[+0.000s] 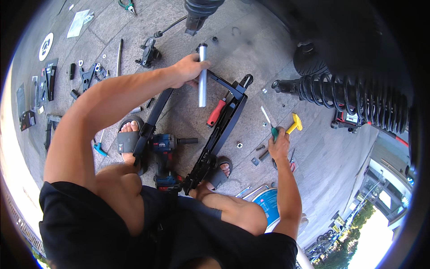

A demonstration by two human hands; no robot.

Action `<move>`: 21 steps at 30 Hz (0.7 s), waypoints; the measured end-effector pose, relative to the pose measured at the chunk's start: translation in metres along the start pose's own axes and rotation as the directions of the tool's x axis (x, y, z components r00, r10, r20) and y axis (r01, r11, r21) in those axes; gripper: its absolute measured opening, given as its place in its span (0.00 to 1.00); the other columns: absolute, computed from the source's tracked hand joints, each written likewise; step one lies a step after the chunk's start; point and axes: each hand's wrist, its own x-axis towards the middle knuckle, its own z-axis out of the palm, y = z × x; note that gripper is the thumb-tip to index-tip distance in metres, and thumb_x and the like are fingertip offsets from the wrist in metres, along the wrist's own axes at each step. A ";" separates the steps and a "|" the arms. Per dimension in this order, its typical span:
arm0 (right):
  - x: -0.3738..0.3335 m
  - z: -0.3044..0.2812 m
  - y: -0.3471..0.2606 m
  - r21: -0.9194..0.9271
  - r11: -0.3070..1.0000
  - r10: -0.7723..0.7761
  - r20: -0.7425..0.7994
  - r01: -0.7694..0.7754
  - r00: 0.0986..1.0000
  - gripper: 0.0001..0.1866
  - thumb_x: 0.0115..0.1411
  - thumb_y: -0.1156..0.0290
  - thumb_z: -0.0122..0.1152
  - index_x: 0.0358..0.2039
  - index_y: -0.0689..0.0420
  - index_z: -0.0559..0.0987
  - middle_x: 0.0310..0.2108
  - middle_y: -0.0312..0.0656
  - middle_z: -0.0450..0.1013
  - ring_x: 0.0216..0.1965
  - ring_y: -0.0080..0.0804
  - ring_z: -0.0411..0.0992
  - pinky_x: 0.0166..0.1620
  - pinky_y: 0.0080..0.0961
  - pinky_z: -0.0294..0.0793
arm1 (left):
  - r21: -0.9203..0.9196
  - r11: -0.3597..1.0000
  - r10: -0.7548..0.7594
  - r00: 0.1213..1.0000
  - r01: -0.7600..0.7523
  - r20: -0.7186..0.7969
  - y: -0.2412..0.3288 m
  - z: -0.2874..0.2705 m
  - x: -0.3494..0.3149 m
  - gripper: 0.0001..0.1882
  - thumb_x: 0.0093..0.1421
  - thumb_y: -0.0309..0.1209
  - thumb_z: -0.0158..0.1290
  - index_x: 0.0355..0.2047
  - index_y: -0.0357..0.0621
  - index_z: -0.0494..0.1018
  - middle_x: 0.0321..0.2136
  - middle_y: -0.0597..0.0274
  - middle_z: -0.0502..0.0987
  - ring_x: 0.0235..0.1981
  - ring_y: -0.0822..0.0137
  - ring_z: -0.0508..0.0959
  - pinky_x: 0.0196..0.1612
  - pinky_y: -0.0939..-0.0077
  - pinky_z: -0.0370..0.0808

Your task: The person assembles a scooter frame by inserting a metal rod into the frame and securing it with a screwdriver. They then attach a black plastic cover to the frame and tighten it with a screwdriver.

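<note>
My left grip [190, 70] is closed around the silver tube [203, 87], at the far end of the black frame [230, 120] between my legs. I can't tell if they touch. My right grip [279, 143] is wrapped on a green-handled tool [274, 132], its thin blade pointing up and away. A yellow tool [295, 123] sticks out there too; I can't tell if I hold it.

I think I'm getting the tube and tool ready. The next move seems to need a steady tube and a slow blade, kept off my fingers.

Inside the frame it's tight, with a red handle [217, 113] and a drill [163, 154]. There's more room over the floor [251, 123] beside it, with a small nut [239, 145] there. The big spring [349, 92] at the upper right is something to keep clear of.
</note>
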 end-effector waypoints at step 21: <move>0.219 -0.027 -0.221 -0.089 0.921 -0.351 0.233 0.379 0.907 0.25 0.57 0.68 0.59 0.54 0.60 0.68 0.43 0.62 0.73 0.48 0.61 0.71 0.50 0.47 0.70 | 0.149 0.942 0.314 0.946 -0.301 -0.076 -0.090 -0.034 -0.062 0.24 0.59 0.47 0.52 0.38 0.32 0.70 0.28 0.44 0.77 0.35 0.52 0.80 0.40 0.59 0.75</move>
